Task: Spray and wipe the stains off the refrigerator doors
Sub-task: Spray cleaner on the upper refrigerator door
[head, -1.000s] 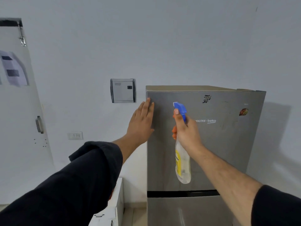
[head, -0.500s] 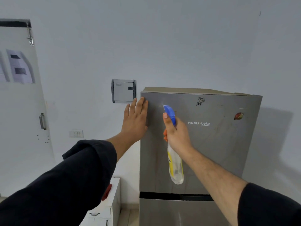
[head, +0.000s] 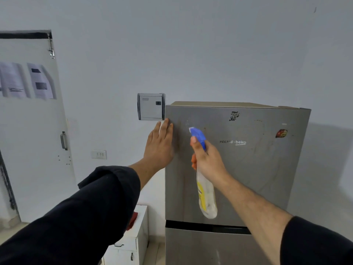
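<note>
spray bottle (head: 207, 197) shifted left across upper door (head: 257, 169) | right hand (head: 209, 159) wrapped round its neck | left hand (head: 159, 146) flat, still bracing edge | spraying, wipe pending

Single head-worn wide-angle view, facing forward at the upper refrigerator door (head: 257, 169), seen from slightly above its top edge. The camera stands near: the left hand (head: 159, 148) lies flat on the door's left edge, and the right hand (head: 208, 159) grips a spray bottle (head: 207, 197) before it. Both forearms (head: 257, 203) enter from the lower corners.
</note>
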